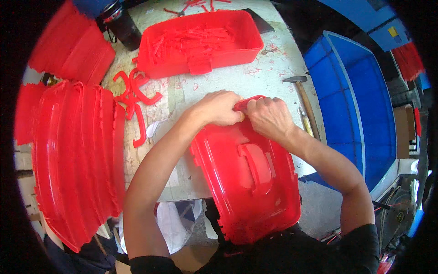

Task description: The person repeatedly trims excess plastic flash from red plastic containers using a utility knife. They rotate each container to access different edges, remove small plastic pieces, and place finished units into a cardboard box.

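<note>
Nearest the camera, a red lid (pixel 248 182) with a moulded handle on its middle leans from the person's chest at 6 o'clock up to the centre of the view. Both hands meet at its far edge. Left hand (pixel 218 108) is closed over that edge, knuckles up. Right hand (pixel 269 116) touches it, fingers curled round a thin red strip (pixel 248 101) that arches along the rim.

At 9 o'clock a stack of lids (pixel 77 160) lies on its side, with more red pieces (pixel 73 45) at 10 o'clock. Loose red hooks (pixel 134 98) lie on the pale surface (pixel 255 82) between the stack and the hands. At 12 o'clock a red tub (pixel 200 41) holds many red strips. A dark bottle (pixel 123 25) stands just left of it at 11 o'clock. A hammer (pixel 303 102) lies at 2 o'clock, near the right hand, and a blue crate (pixel 356 105) sits beyond it at 3 o'clock.
</note>
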A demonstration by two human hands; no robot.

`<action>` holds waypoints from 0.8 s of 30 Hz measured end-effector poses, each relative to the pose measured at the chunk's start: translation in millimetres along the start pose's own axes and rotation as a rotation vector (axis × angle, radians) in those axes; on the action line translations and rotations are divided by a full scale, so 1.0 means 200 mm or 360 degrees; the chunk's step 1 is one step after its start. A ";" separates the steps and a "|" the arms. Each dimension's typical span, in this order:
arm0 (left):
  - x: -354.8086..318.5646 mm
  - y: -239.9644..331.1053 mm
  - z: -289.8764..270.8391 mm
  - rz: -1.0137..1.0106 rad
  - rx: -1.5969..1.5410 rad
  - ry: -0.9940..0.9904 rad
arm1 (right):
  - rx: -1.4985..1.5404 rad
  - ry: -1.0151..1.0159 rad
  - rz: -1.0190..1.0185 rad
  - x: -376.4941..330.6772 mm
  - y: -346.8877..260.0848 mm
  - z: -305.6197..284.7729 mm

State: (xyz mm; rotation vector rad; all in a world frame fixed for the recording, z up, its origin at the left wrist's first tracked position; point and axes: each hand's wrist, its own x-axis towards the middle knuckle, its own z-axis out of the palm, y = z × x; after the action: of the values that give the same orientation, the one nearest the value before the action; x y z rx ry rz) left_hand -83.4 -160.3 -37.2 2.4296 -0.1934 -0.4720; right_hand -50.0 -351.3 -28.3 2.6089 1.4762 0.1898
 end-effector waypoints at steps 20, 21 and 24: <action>-0.67 -0.25 0.08 -0.0385 -0.0293 0.0681 | 0.0172 0.0064 0.0906 -0.70 0.39 0.18; -0.74 -0.24 0.10 -0.0494 -0.0327 0.0703 | 0.0181 0.0131 0.0881 -0.72 0.38 0.21; -0.88 -0.11 0.09 -0.0844 -0.0086 0.0659 | 0.0204 0.0011 0.0874 -0.75 0.36 0.23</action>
State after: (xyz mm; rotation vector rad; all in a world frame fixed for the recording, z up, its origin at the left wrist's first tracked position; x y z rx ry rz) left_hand -252.5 -108.4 -13.5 2.4470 0.6422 -0.1799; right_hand -57.9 -518.4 -66.8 3.0596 0.7590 0.1613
